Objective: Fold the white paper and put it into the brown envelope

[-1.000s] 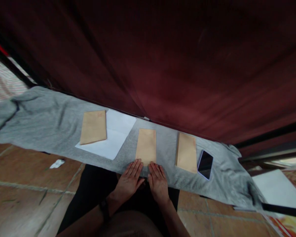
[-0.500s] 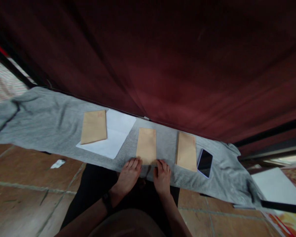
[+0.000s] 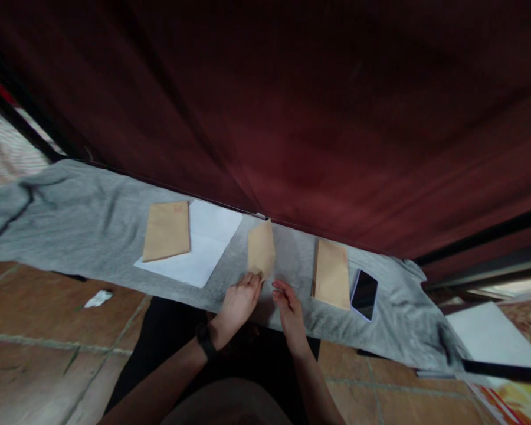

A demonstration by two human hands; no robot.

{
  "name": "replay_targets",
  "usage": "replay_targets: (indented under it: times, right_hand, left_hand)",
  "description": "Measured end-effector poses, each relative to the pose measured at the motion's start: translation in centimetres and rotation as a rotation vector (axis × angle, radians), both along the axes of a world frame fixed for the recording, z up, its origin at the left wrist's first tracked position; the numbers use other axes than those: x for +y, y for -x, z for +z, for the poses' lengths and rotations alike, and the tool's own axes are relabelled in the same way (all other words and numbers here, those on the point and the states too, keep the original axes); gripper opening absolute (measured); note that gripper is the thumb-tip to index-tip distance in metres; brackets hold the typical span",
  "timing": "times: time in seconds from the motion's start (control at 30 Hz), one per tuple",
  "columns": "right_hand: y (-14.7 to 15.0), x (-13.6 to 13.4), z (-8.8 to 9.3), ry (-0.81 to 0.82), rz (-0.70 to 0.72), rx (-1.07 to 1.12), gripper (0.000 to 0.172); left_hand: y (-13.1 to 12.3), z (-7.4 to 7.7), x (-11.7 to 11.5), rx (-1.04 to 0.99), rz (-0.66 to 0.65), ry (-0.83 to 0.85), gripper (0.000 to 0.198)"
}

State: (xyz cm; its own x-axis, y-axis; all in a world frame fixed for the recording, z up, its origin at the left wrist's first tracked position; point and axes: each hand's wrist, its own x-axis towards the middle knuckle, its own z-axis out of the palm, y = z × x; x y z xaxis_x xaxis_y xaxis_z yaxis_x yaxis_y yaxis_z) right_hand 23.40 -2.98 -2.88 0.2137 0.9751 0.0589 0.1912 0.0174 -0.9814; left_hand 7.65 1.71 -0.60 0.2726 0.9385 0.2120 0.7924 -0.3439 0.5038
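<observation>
A tan envelope [image 3: 261,248] is raised and tilted above the grey cloth, its lower end pinched by my left hand [image 3: 240,301]. Just right of that end, my right hand [image 3: 289,307] has its fingers apart and holds nothing. On the left, a stack of tan envelopes [image 3: 166,231] rests partly on a white paper sheet [image 3: 210,236]. Another stack of tan envelopes [image 3: 331,274] lies to the right, beside a dark-screened phone [image 3: 365,294] with a pale purple edge.
A grey cloth [image 3: 92,218] covers the long narrow surface, with a dark red curtain [image 3: 292,118] behind it. A white scrap [image 3: 98,298] lies on the tiled floor at left. A white board [image 3: 495,334] stands at the far right.
The middle envelope has gone from lying flat under both hands to being lifted and turned in my left hand. My right hand has come off it and opened.
</observation>
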Motion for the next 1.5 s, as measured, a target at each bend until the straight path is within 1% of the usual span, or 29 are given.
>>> replay_targets:
  times: [0.07,0.13,0.2,0.23,0.3,0.33,0.4,0.5,0.57,0.6,0.63,0.67,0.7,0.8,0.83,0.87,0.93,1.0,1.1,1.17,1.27,1.3,1.4,1.5]
  right_hand:
    - [0.3,0.0,-0.3,0.010,-0.019,0.025,0.038]
    - [0.6,0.0,-0.8,0.025,-0.033,0.054,0.039]
    - [0.9,0.0,-1.4,0.035,-0.039,0.074,0.040]
    - [1.0,-0.1,-1.7,0.035,-0.035,0.068,0.040]
    - [1.2,-0.1,-2.2,0.022,-0.016,0.017,0.041]
    - [1.2,-0.1,-2.4,0.014,-0.006,-0.016,0.041]
    - [1.2,-0.1,-2.7,0.005,0.010,-0.061,0.042]
    - [0.8,0.1,-3.2,0.008,-0.006,-0.085,0.044]
    - [0.4,0.1,-3.5,0.007,-0.019,-0.128,0.044]
    - [0.1,0.1,-3.6,0.004,-0.021,-0.163,0.043]
    - [-0.2,0.1,-3.7,-0.001,-0.021,-0.206,0.043]
    - [-0.4,0.1,-3.8,-0.008,-0.023,-0.256,0.042]
    - [-0.6,0.1,-3.8,-0.017,-0.028,-0.311,0.041]
    - [-1.1,0.1,-3.8,-0.027,-0.039,-0.473,0.042]
    - [-1.2,0.1,-3.7,-0.025,-0.048,-0.523,0.042]
    - [-1.3,0.0,-3.7,-0.022,-0.058,-0.570,0.041]
    - [-1.4,-0.2,-3.5,-0.011,-0.080,-0.646,0.041]
    - [-1.4,-0.5,-3.2,-0.002,-0.104,-0.705,0.041]
    - [-1.0,-1.1,-2.6,-0.047,-0.117,-0.759,0.041]
    - [-0.1,-1.7,-2.3,-0.103,-0.041,-0.760,0.041]
    - [1.7,-2.5,-2.2,-0.151,0.164,-0.754,0.045]
    - [2.2,-2.8,-2.3,-0.161,0.202,-0.769,0.047]
    - [3.0,-3.3,-2.7,-0.179,0.226,-0.845,0.053]
    - [2.7,-3.6,-3.2,-0.179,0.208,-0.902,0.055]
  left_hand:
    - [-0.1,1.0,0.7,-0.297,0.119,0.105,0.026]
    - [-0.3,1.3,1.1,-0.685,0.240,0.253,0.028]
    - [-0.7,1.0,1.0,-1.055,0.328,0.419,0.037]
    - [-1.0,0.6,0.7,-1.200,0.367,0.500,0.042]
    - [-1.5,-0.5,-0.1,-1.379,0.435,0.645,0.048]
    - [-1.8,-1.0,-0.5,-1.423,0.465,0.701,0.048]
    - [-2.1,-1.8,-1.5,-1.445,0.480,0.783,0.049]
    - [-2.0,-2.6,-2.6,-1.351,0.401,0.892,0.048]
    - [-1.7,-2.9,-3.3,-1.243,0.308,0.980,0.047]
    - [-1.5,-3.1,-3.6,-1.176,0.254,1.005,0.047]
    - [-1.3,-3.3,-3.8,-1.094,0.195,0.990,0.047]
    - [-1.1,-3.4,-4.1,-0.997,0.135,0.921,0.045]
    - [-0.8,-3.5,-4.3,-0.890,0.071,0.796,0.043]
    - [-0.2,-3.6,-4.4,-0.500,-0.130,0.273,0.031]
    - [0.0,-3.8,-4.3,-0.355,-0.189,0.129,0.032]
    - [0.1,-4.0,-4.2,-0.210,-0.241,0.021,0.037]
    - [0.3,-4.6,-4.2,0.039,-0.304,-0.110,0.051]
    - [0.3,-5.3,-4.2,0.181,-0.318,-0.174,0.059]
    - [0.0,-6.2,-4.5,0.242,-0.296,-0.204,0.062]
    - [-0.2,-6.7,-4.7,0.248,-0.290,-0.211,0.059]
    - [-0.1,-7.3,-4.7,0.253,-0.270,-0.217,0.058]
    - [0.0,-7.5,-4.7,0.257,-0.257,-0.214,0.059]
    - [0.3,-8.1,-4.7,0.278,-0.235,-0.199,0.062]
    - [0.6,-8.3,-4.6,0.303,-0.220,-0.209,0.066]
